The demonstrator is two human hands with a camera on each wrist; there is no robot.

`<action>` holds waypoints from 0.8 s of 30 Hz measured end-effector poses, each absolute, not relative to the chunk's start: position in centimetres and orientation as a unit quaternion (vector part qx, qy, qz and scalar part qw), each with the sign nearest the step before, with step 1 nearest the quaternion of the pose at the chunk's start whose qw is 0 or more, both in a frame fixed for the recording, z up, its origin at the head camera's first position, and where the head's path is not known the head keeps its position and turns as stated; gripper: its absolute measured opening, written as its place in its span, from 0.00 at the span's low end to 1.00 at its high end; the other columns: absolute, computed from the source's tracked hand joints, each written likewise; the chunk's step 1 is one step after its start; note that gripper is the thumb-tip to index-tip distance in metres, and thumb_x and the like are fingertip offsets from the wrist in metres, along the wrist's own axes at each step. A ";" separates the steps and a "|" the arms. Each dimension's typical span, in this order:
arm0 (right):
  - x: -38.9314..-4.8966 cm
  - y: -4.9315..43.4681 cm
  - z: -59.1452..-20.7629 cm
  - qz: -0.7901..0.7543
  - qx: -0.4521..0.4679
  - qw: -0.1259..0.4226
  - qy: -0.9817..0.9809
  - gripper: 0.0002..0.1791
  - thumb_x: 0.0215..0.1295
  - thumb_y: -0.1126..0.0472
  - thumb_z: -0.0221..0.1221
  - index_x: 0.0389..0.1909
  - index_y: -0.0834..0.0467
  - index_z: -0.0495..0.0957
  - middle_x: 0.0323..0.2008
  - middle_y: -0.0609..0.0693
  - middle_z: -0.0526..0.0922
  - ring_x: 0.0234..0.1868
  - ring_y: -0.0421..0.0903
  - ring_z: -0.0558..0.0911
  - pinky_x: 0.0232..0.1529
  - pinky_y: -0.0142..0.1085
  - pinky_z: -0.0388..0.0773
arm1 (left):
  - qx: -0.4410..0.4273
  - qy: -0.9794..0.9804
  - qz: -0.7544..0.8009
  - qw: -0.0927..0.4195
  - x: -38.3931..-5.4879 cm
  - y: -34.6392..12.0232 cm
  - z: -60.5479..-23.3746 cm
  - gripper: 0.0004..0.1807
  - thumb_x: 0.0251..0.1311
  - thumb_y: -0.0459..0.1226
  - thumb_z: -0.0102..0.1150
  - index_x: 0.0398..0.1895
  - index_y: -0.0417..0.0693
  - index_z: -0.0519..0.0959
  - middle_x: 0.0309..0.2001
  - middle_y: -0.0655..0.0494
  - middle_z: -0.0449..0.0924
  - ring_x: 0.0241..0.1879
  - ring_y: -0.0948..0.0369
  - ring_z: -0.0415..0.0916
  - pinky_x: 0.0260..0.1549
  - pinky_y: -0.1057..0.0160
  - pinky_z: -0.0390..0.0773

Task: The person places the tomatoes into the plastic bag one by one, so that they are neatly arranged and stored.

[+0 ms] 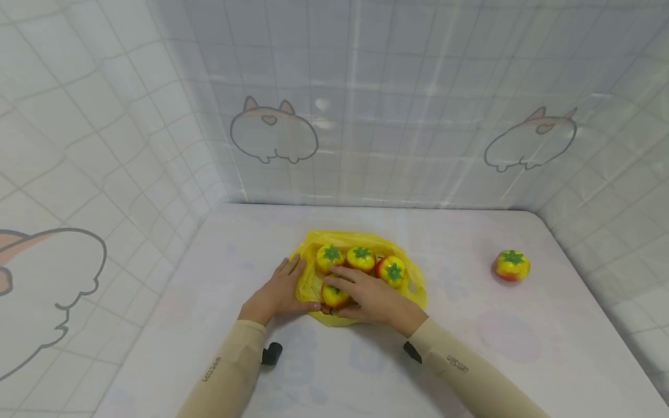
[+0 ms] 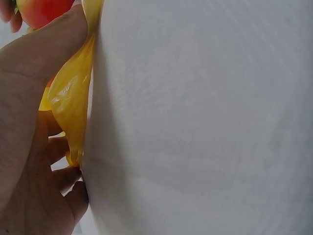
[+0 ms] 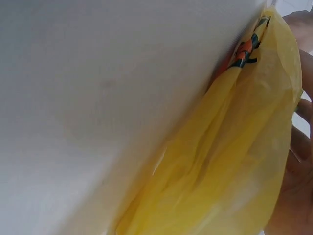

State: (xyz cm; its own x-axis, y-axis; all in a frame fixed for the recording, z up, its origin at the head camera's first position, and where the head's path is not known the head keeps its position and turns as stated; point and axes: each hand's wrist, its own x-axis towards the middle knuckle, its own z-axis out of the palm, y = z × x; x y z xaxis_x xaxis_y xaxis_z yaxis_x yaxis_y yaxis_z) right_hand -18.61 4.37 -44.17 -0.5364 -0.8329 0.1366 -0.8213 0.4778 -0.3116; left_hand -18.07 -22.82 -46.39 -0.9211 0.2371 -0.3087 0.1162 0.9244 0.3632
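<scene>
A yellow plastic bag (image 1: 415, 284) lies spread on the table, with several yellow-and-red fruits capped by green star-shaped leaves on it, among them one at the back (image 1: 361, 259) and one at the right (image 1: 391, 271). My left hand (image 1: 279, 293) rests on the bag's left edge, fingers spread and thumb toward the front. In the left wrist view, its thumb and fingertips touch the bag (image 2: 73, 100). My right hand (image 1: 373, 296) grips the front fruit (image 1: 333, 295), fingers over its top and thumb at its near side; the bag hides much of this hand in the right wrist view.
Another yellow-and-red fruit (image 1: 512, 266) stands apart on the right side of the table (image 1: 460, 371). White tile-patterned sheets (image 1: 387, 168) with cartoon animal drawings surround the table at the back and both sides.
</scene>
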 end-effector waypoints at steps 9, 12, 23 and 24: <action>-19.1 5.5 -43.3 -0.172 -0.481 -0.005 0.860 0.40 0.64 0.47 0.71 0.74 0.54 0.69 0.76 0.54 0.66 0.73 0.52 0.71 0.67 0.44 0.76 | 0.093 0.967 0.166 0.170 -18.3 -22.8 -46.4 0.70 0.48 0.75 0.64 0.84 0.46 0.45 0.84 0.46 0.39 0.82 0.41 0.36 0.74 0.36 0.56; -19.2 5.9 -42.9 -0.166 -0.477 -0.011 0.863 0.40 0.64 0.49 0.71 0.74 0.56 0.69 0.75 0.54 0.68 0.72 0.52 0.72 0.66 0.43 0.77 | 0.087 0.966 0.169 0.176 -18.2 -22.7 -46.3 0.70 0.48 0.74 0.65 0.84 0.47 0.45 0.84 0.47 0.38 0.82 0.42 0.35 0.74 0.35 0.56; -19.5 7.4 -42.2 -0.173 -0.473 -0.026 0.863 0.40 0.64 0.50 0.72 0.74 0.57 0.69 0.75 0.57 0.67 0.70 0.54 0.74 0.66 0.47 0.77 | 0.090 0.966 0.171 0.172 -18.2 -22.8 -46.4 0.69 0.49 0.73 0.65 0.84 0.47 0.45 0.84 0.47 0.38 0.82 0.41 0.36 0.75 0.36 0.55; -19.5 7.6 -42.1 -0.171 -0.469 -0.025 0.866 0.40 0.64 0.50 0.71 0.74 0.56 0.69 0.75 0.57 0.67 0.70 0.54 0.74 0.66 0.46 0.77 | 0.090 0.965 0.174 0.172 -18.2 -22.8 -46.4 0.69 0.49 0.73 0.66 0.84 0.47 0.45 0.84 0.47 0.38 0.82 0.41 0.36 0.75 0.36 0.55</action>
State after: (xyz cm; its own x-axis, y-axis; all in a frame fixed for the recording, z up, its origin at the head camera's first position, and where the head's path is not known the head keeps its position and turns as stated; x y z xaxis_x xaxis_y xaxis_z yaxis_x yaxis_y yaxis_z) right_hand -19.52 7.62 -42.13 -0.5579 -0.8046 0.2032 -0.8215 0.5008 -0.2726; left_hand -18.15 -22.77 -46.37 -0.9249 0.2339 -0.2998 0.1144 0.9230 0.3673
